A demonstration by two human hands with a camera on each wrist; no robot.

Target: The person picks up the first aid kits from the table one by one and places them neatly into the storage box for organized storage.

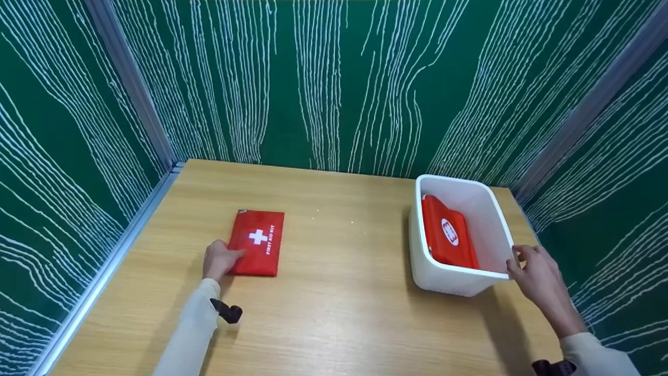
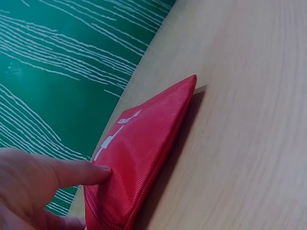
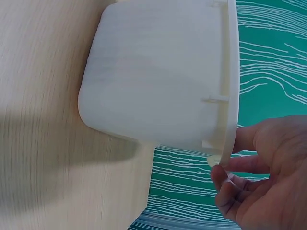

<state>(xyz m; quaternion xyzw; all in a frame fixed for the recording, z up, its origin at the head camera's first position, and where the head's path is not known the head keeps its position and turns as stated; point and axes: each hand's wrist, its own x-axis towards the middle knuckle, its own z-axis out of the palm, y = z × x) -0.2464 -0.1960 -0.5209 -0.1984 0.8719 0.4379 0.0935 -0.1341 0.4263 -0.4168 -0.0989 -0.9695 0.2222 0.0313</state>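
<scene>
On the left of the table lies a flat red first aid pouch (image 1: 254,261) with a white cross. My left hand (image 1: 221,259) pinches its left edge, thumb on top; the fingers beneath are mostly hidden. The left wrist view shows the pouch (image 2: 139,158) with its near edge slightly off the table. At the right stands a white plastic bin (image 1: 443,282), whose near right rim corner my right hand (image 1: 540,271) grips. In the right wrist view the fingers of that hand (image 3: 268,177) hook around the rim. Inside the bin leans another red pouch (image 1: 443,235) with a white oval emblem.
The wooden table (image 1: 334,313) has a few tiny pale specks near its middle. Green walls (image 1: 282,104) with white wavy lines enclose it at the back and both sides, with metal posts (image 1: 135,78) in the corners.
</scene>
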